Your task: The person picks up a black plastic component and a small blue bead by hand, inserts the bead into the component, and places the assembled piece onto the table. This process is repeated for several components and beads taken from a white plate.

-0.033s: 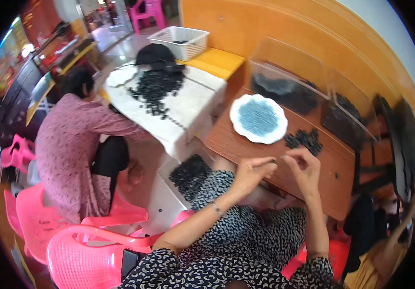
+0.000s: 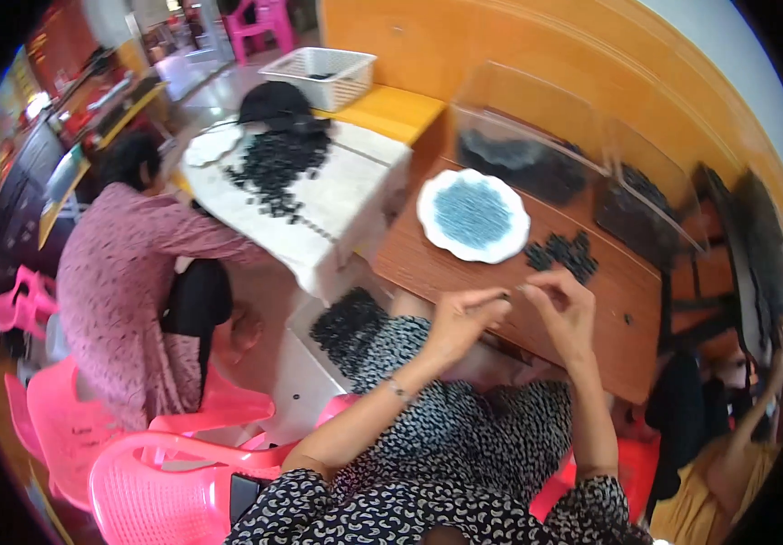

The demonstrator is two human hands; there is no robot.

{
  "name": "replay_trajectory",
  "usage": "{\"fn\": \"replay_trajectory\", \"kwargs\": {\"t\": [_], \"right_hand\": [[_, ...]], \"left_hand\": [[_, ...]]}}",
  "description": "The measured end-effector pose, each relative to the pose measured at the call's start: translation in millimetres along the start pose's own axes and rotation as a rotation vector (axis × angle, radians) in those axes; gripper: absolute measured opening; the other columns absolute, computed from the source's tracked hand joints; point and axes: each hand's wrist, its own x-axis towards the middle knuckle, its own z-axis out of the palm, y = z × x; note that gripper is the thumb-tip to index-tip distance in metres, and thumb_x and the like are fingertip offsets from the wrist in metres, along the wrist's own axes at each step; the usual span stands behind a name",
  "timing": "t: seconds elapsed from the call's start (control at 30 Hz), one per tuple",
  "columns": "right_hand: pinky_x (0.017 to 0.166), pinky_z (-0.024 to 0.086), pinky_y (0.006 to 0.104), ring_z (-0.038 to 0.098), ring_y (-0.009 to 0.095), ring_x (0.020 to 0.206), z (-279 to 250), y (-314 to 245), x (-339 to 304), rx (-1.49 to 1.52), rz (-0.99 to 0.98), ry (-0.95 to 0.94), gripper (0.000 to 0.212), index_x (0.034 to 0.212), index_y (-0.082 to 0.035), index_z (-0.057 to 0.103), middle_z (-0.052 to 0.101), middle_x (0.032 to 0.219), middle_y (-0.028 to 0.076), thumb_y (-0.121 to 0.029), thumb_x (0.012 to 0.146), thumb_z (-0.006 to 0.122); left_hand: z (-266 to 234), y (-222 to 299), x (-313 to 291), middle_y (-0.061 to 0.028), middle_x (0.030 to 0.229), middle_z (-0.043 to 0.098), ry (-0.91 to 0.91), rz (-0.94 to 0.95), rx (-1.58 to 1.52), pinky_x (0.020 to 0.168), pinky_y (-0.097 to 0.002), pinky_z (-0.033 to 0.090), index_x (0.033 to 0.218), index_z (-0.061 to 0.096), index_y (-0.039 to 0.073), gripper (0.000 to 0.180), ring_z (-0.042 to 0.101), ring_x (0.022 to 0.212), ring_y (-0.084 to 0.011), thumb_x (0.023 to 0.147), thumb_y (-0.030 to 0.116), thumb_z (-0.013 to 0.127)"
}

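Observation:
Over the near edge of the brown wooden table, my left hand (image 2: 466,318) is closed, pinching a small dark piece (image 2: 505,297) between thumb and finger. Close to its right, my right hand (image 2: 562,304) is also in a pinch; whatever its fingertips hold is too small to name. The two sets of fingertips face each other with a narrow gap between. Beyond them stands a white scalloped plate (image 2: 429,218) full of thin blue-grey pieces (image 2: 473,212). A loose pile of small black pieces (image 2: 562,256) lies on the wood just past my right hand.
Clear plastic bins (image 2: 523,168) with black pieces line the table's back. At left, a cloth-covered table (image 2: 364,173) bears a heap of black pieces (image 2: 282,168) and a white plate. A person in pink (image 2: 128,272) sits there. A grey tub (image 2: 314,341) stands by my knee.
The whole view has shifted slightly, so the tables sit a little further left and higher. My hands keep nearly the same pinching pose, fingertips close together.

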Motion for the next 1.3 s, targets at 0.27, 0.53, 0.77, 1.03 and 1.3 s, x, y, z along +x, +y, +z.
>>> {"fn": "replay_trajectory", "kwargs": {"t": [0.27,0.53,0.77,1.03,1.3], "right_hand": [[0.073,0.049,0.0294,0.060,0.015,0.080,0.6,-8.2,-3.5,-0.037,-0.161,0.049,0.013,0.097,-0.005,0.078,0.075,0.090,0.004,-0.007,0.084,0.081],[0.079,0.048,0.0313,0.061,0.015,0.085,-9.2,-8.7,-16.1,-0.077,-0.209,0.030,0.013,0.096,-0.004,0.078,0.075,0.089,0.005,-0.006,0.084,0.082],[0.079,0.048,0.0313,0.063,0.016,0.085,-5.8,-2.6,-23.6,-0.062,-0.279,-0.004,0.014,0.096,-0.004,0.078,0.076,0.090,0.005,-0.004,0.083,0.082],[0.080,0.050,0.0336,0.064,0.021,0.085,-4.6,4.2,-30.8,-0.075,-0.263,-0.057,0.019,0.103,-0.007,0.080,0.076,0.091,0.006,-0.006,0.084,0.080],[0.088,0.048,0.0348,0.064,0.019,0.090,-11.2,13.6,-40.8,-0.003,-0.183,-0.132,0.026,0.120,-0.004,0.075,0.076,0.098,0.007,-0.014,0.097,0.068]], "left_hand": [[3.7,21.8,-7.5,-0.0068,0.101,0.073,-0.002,0.382,0.289,0.078,-0.0235,0.052,0.119,0.075,-0.001,0.030,0.065,0.088,-0.0105,0.090,0.007,0.078],[8.6,20.1,-15.0,-0.0073,0.096,0.073,-0.004,0.444,0.495,0.075,-0.0253,0.053,0.119,0.076,0.001,0.031,0.066,0.084,-0.0117,0.088,0.007,0.079],[8.8,11.4,-14.5,-0.0089,0.096,0.074,-0.009,0.552,0.553,0.074,-0.0272,0.054,0.118,0.076,0.002,0.033,0.068,0.084,-0.0158,0.086,0.007,0.080],[9.1,6.5,-15.7,-0.0113,0.098,0.074,0.012,0.646,0.649,0.074,-0.0299,0.056,0.115,0.076,0.001,0.031,0.070,0.085,-0.0199,0.085,0.002,0.079],[10.9,5.9,-13.2,-0.0117,0.098,0.073,0.007,0.600,0.648,0.072,-0.0299,0.056,0.119,0.074,0.000,0.033,0.070,0.082,-0.0197,0.086,0.004,0.078]]}}
